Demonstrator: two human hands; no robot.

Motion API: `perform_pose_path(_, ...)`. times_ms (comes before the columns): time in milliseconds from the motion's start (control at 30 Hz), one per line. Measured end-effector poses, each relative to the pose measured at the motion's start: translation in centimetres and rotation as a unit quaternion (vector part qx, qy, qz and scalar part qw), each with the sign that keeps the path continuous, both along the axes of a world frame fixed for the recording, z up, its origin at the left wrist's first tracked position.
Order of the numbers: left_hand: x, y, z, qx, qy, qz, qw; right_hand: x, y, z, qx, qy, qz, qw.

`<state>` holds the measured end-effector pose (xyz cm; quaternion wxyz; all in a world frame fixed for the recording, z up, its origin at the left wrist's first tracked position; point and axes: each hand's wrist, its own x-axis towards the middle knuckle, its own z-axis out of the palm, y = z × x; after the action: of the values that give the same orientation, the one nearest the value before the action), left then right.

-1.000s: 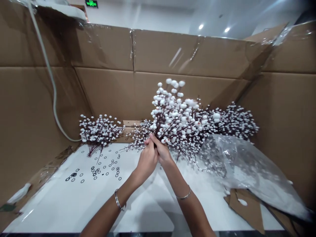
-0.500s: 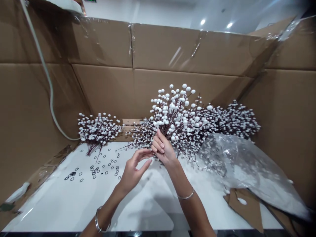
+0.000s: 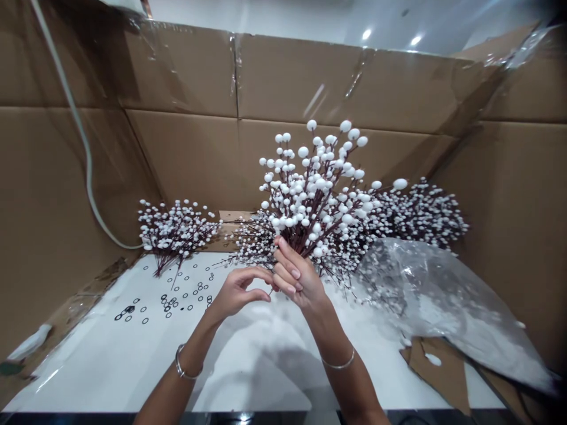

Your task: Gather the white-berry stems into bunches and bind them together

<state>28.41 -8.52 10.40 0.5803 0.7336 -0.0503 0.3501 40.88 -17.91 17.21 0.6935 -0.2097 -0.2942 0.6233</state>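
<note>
My right hand (image 3: 297,276) is closed around the stems of a bunch of white berry branches (image 3: 316,195), held upright in front of me. Dark reddish-brown stems fan out above the fist, tipped with round white berries. Beside it, my left hand (image 3: 243,289) curves with thumb and fingers apart, its fingertips meeting the right hand's lower fingers. A thin stem end shows near the left thumb. Whether the left fingertips touch the stems is hidden. Small black rings (image 3: 170,304) lie scattered on the white tabletop (image 3: 110,366) to the left.
Another bunch of white berry branches (image 3: 177,230) lies at the back left. A larger pile of branches (image 3: 420,215) spreads along the back right, partly under a clear plastic bag (image 3: 443,295). Cardboard walls (image 3: 190,153) enclose the table. A torn cardboard piece (image 3: 438,372) lies front right.
The held bunch has come closer and higher in view. My left hand has tilted flatter, its fingertips now against the right hand.
</note>
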Motion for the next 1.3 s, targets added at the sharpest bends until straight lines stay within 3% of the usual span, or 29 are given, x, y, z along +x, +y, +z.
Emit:
perform_pose_path(367, 0.9, -0.1, -0.3, -0.049, -0.009, 0.051, 0.997, -0.3, 0.7, -0.6, 0.000, -0.016, -0.011, 1.000)
perform_pose_path(633, 1.8, 0.4, -0.5, -0.099, 0.003, 0.125, 0.987, -0.3, 0.9, -1.0, 0.034, -0.044, -0.029, 0.998)
perform_pose_path(900, 2.2, 0.9, -0.6, -0.082, 0.006, 0.039, 0.996, 0.4, 0.3, -0.1, -0.017, -0.011, 0.031, 0.999)
perform_pose_path(1133, 2.7, 0.7, -0.7, -0.060, -0.031, 0.093, 0.993, 0.3, 0.4, -0.1, -0.009, 0.013, 0.025, 1.000)
perform_pose_path(1300, 2.3, 0.6, -0.8, -0.052, -0.025, 0.064, 0.996, 0.3, 0.3, -0.2, 0.011, -0.006, 0.031, 0.999)
